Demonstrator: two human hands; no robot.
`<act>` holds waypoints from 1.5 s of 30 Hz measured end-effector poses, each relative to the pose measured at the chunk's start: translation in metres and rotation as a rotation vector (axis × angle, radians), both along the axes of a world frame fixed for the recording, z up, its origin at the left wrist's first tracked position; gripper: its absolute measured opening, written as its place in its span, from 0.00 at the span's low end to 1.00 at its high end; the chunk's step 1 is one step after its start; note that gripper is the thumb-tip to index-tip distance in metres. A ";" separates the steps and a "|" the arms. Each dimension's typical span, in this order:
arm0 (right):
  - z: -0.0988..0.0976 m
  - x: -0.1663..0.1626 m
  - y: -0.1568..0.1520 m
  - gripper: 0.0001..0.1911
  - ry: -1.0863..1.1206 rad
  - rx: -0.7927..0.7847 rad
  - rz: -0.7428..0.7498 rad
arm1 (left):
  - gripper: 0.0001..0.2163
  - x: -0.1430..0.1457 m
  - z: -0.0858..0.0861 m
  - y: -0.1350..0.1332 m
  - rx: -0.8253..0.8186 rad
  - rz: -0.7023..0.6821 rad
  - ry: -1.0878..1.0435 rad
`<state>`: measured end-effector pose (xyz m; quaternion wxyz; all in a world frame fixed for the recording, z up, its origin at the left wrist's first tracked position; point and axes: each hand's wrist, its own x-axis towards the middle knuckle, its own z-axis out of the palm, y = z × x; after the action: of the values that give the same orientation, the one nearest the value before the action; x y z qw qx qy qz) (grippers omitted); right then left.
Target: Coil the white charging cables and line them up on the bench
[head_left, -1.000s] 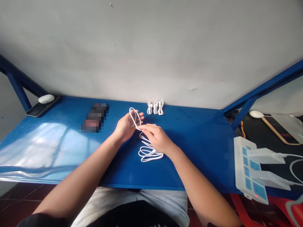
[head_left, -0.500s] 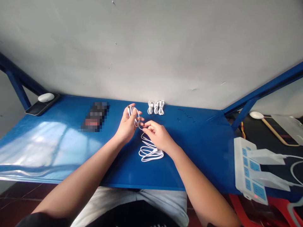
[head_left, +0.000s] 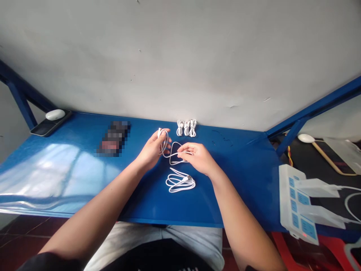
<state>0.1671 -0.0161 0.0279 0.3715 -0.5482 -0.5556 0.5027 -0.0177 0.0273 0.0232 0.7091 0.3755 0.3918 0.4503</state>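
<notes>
My left hand point(head_left: 153, 148) is closed on a looped part of a white charging cable point(head_left: 164, 151), with a plug end poking up by the thumb. The same cable runs across to my right hand point(head_left: 198, 156), whose thumb and fingers pinch it. Between the hands the cable hangs in a loose loop, and its slim other end lies low by the right fingers. Just below, a second white cable point(head_left: 180, 184) rests loosely coiled on the blue table point(head_left: 239, 180). Beyond my hands, three tied cable bundles point(head_left: 186, 128) stand side by side near the wall.
A blurred dark item point(head_left: 114, 139) lies left of my hands. Far left, a white rounded object point(head_left: 55, 114) sits on a black tray-like thing point(head_left: 42, 130). At right is a white power strip point(head_left: 296, 203) with plugged chargers. Black twist ties point(head_left: 222, 138) lie near the wall.
My right hand has moved right, drawing the cable out from my left hand and widening the loop between them. The left hand has shifted slightly right.
</notes>
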 end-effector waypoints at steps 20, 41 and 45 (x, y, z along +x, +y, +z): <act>-0.008 -0.009 0.004 0.18 0.206 0.027 -0.198 | 0.22 0.005 0.005 -0.011 0.057 -0.241 0.097; -0.008 -0.022 -0.001 0.16 0.228 0.201 -0.320 | 0.22 0.008 0.001 -0.015 0.303 -0.279 0.189; -0.007 -0.025 -0.002 0.17 0.220 0.220 -0.361 | 0.21 0.008 0.000 -0.014 0.365 -0.213 0.183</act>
<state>0.1425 -0.0184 0.0211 0.5710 -0.5368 -0.4562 0.4215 -0.0101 0.0132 0.0228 0.6346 0.5758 0.3246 0.4004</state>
